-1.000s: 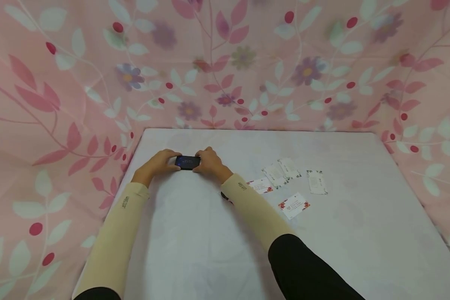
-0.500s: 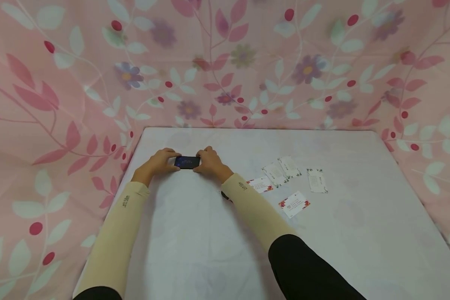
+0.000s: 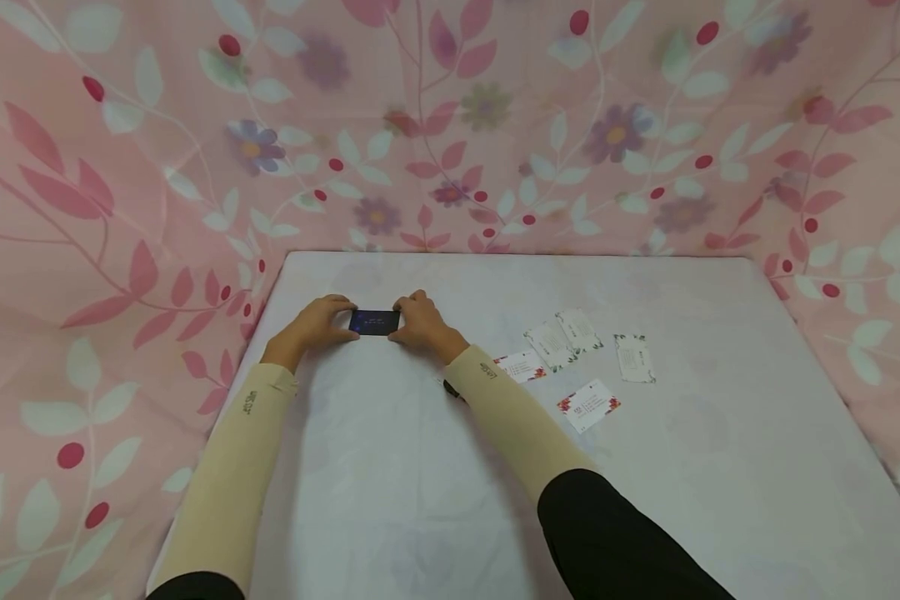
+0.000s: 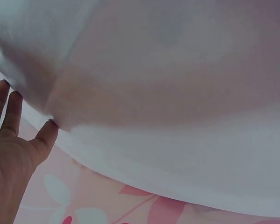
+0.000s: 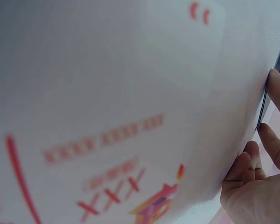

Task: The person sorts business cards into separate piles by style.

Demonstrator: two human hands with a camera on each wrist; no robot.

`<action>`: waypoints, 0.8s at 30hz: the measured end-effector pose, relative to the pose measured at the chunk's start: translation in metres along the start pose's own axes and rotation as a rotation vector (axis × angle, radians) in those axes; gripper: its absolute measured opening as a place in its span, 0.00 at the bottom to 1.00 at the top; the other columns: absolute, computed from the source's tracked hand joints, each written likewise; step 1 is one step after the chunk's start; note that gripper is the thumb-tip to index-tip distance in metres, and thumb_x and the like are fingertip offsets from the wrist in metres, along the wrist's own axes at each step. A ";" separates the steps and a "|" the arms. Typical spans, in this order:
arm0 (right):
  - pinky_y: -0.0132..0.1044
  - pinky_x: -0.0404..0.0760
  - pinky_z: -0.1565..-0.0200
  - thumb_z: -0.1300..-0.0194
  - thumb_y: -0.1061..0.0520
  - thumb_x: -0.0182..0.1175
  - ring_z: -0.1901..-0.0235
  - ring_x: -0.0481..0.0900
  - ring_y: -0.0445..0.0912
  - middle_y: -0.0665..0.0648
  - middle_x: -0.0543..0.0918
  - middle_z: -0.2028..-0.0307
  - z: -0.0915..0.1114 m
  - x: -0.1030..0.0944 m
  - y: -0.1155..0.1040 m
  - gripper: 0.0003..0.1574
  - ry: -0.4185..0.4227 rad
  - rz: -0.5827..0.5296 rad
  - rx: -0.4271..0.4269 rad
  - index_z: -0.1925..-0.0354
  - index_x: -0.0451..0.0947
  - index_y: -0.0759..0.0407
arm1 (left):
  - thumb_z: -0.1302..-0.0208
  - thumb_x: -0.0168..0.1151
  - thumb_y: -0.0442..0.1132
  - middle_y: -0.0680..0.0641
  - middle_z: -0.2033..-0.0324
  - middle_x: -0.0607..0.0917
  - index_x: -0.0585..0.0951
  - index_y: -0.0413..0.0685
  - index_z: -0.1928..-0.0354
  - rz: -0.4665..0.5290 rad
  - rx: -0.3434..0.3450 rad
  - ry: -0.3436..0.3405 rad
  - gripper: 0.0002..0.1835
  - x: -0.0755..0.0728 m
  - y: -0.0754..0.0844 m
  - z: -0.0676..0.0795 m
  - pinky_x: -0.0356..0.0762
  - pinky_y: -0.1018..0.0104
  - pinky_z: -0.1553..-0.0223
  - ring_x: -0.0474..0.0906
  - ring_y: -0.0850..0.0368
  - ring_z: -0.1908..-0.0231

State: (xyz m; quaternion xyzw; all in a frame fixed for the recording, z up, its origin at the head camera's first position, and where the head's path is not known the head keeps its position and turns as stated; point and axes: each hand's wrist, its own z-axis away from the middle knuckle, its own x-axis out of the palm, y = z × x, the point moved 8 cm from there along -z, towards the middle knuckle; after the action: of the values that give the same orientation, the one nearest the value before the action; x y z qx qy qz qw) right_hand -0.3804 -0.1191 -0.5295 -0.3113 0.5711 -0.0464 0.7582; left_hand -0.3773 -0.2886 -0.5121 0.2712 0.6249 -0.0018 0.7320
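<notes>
A small dark card (image 3: 375, 322) is held flat on the white worktop (image 3: 435, 500) between both hands; the left end of the card is pinched by the left hand (image 3: 317, 323), and the right end is pinched by the right hand (image 3: 418, 322); both grips are narrow, with the fingers curled in on the card's edges. In the right wrist view the thin dark edge of the card (image 5: 269, 88) is seen pressed by a fingertip (image 5: 279, 87); in the left wrist view only the palm and some fingers of the left hand (image 4: 11, 154) are seen by the worktop's edge, and the card cannot be made out there.

Just behind the right grip, toward the person, a small dark thing (image 3: 450, 389) is half hidden under the right sleeve; what it is cannot be told. To the right of the grip, a little way off, five white cards are spread on the worktop: one with red marks (image 3: 522, 367) nearest, one with red flowers (image 3: 588, 406) lower down, then two overlapping pale ones (image 3: 564, 338), then one more pale one (image 3: 634, 359) farthest out.

Beyond the grip, a pink cloth with leaves and flowers (image 3: 450, 125) is hung behind the worktop.
</notes>
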 end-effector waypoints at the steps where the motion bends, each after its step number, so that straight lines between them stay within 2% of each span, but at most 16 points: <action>1: 0.41 0.69 0.36 0.39 0.44 0.69 0.41 0.68 0.50 0.58 0.66 0.38 0.000 0.000 0.000 0.37 0.002 -0.001 -0.002 0.35 0.72 0.54 | 0.44 0.74 0.43 0.30 0.39 0.75 0.76 0.33 0.39 -0.001 0.001 -0.001 0.33 0.000 0.000 0.000 0.60 0.42 0.31 0.67 0.33 0.35; 10: 0.41 0.68 0.35 0.38 0.45 0.69 0.40 0.68 0.50 0.59 0.66 0.37 0.004 -0.003 0.001 0.37 0.006 -0.013 -0.010 0.35 0.71 0.55 | 0.44 0.74 0.42 0.30 0.38 0.74 0.76 0.33 0.39 0.007 0.002 -0.003 0.33 0.001 0.001 -0.001 0.58 0.42 0.30 0.66 0.34 0.34; 13: 0.41 0.68 0.34 0.38 0.43 0.68 0.39 0.68 0.50 0.59 0.65 0.36 0.003 -0.003 0.003 0.40 -0.001 -0.008 0.000 0.34 0.69 0.55 | 0.44 0.74 0.42 0.29 0.37 0.73 0.74 0.32 0.37 0.017 -0.010 -0.001 0.35 0.002 0.001 -0.001 0.57 0.42 0.30 0.65 0.33 0.34; 19: 0.44 0.66 0.31 0.42 0.38 0.69 0.32 0.64 0.51 0.61 0.60 0.30 0.004 -0.005 0.004 0.59 -0.056 -0.096 -0.011 0.24 0.50 0.54 | 0.42 0.72 0.46 0.30 0.34 0.70 0.69 0.34 0.33 0.061 -0.055 -0.027 0.40 0.006 -0.003 0.001 0.53 0.42 0.28 0.60 0.33 0.30; 24: 0.49 0.59 0.27 0.44 0.32 0.67 0.24 0.50 0.52 0.62 0.47 0.23 0.014 -0.014 -0.002 0.70 -0.135 -0.143 -0.120 0.21 0.36 0.51 | 0.33 0.62 0.56 0.34 0.27 0.61 0.60 0.42 0.25 0.134 -0.176 -0.063 0.42 0.010 -0.014 0.006 0.47 0.40 0.27 0.52 0.35 0.26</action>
State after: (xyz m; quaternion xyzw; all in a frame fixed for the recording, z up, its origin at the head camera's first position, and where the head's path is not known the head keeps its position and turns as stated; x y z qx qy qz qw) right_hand -0.3719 -0.1089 -0.5145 -0.3983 0.4970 -0.0451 0.7696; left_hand -0.3746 -0.2999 -0.5264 0.2468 0.5798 0.0935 0.7708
